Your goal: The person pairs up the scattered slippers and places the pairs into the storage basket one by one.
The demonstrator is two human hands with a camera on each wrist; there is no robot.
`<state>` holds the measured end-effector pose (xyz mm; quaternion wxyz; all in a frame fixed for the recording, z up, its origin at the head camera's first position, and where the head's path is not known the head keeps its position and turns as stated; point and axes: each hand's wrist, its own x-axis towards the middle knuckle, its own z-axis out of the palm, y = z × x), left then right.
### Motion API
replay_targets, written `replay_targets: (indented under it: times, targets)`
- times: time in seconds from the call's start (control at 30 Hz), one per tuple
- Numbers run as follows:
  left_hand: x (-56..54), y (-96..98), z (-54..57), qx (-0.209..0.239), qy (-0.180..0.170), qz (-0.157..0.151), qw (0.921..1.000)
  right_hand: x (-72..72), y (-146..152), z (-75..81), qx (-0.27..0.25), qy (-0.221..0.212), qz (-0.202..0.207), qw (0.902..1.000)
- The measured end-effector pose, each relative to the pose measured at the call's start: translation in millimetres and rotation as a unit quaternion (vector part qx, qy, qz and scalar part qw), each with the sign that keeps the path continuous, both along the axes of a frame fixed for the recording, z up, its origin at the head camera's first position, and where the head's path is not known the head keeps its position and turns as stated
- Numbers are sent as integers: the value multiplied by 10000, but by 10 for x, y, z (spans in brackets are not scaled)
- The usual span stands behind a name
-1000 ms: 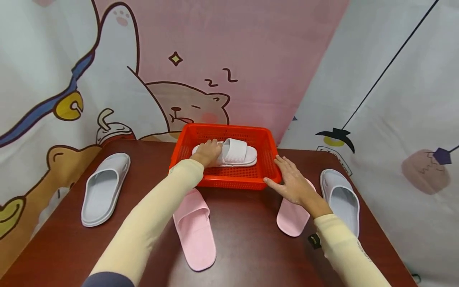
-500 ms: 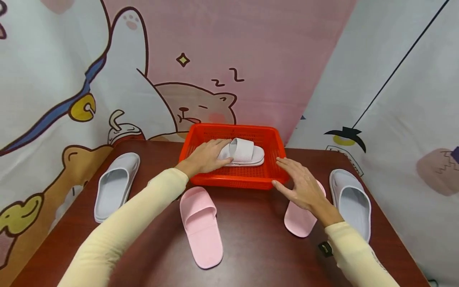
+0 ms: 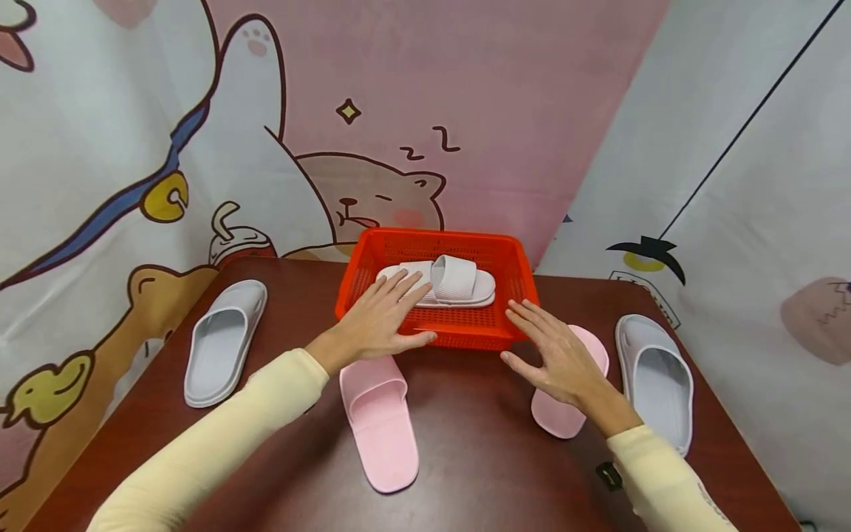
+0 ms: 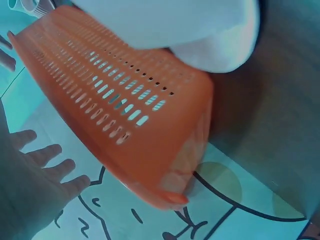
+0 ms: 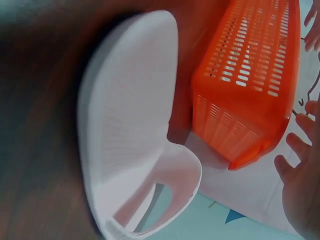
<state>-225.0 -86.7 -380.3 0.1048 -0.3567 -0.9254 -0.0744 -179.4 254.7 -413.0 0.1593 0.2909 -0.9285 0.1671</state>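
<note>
While white slippers (image 3: 455, 279) sit in our red basket (image 3: 465, 336), left hand (image 3: 376, 318) and right hand (image 3: 557, 355) hover apart near its rim. We've got fingers spread.

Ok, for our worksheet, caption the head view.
Left grip and right grip open at a red basket holding white slippers, pink slippers and grey slippers nearby.

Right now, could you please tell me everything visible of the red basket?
The red basket looks like plastic, rectangular, open-topped, with perforated walls and floor and a solid rim. It sits upright far back on the table, holding white slide footwear. In the head view, the left hand and right hand overlap its near corners; contact is unclear.
</note>
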Motion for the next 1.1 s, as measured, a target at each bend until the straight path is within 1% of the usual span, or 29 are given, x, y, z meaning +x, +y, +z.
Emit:
replay_targets:
  times: [0.1,0.23,0.37,0.47,0.6,0.67,0.7,0.77,0.83,0.9,0.97,1.1]
  targets:
    - [116,-107,-31,166,73,-66,9998,65,7,-20,80,113,159,9998]
    - [330,-222,-80,386,174,-236,9988,197,43,-63,169,333,369,9986]
    - [524,-327,-131,493,511,-468,9964,293,93,-108,205,629,513,9965]
    - [629,-419,-185,702,833,-743,9913,329,171,-132,170,701,557,9958]
    - [731,-591,-311,1074,1106,-1351,9788,318,358,-167,36,796,590,9951]
    - [769,-693,-390,1121,1065,-1615,9747,295,483,-199,-33,909,594,9941]
    - [785,-742,-430,1099,1008,-1702,9741,281,548,-219,-61,969,583,9936]
    - [808,-831,-512,997,799,-1788,9756,257,674,-263,-103,1029,496,9934]
    - [820,-900,-589,844,530,-1755,9794,234,785,-315,-96,966,354,9946]
    - [825,-944,-658,700,343,-1713,9821,214,872,-365,-24,790,145,9968]
    - [822,-961,-709,584,199,-1687,9837,193,939,-413,60,523,-83,9986]
    - [791,-945,-762,401,134,-1741,9838,148,1023,-482,179,-85,-514,9985]
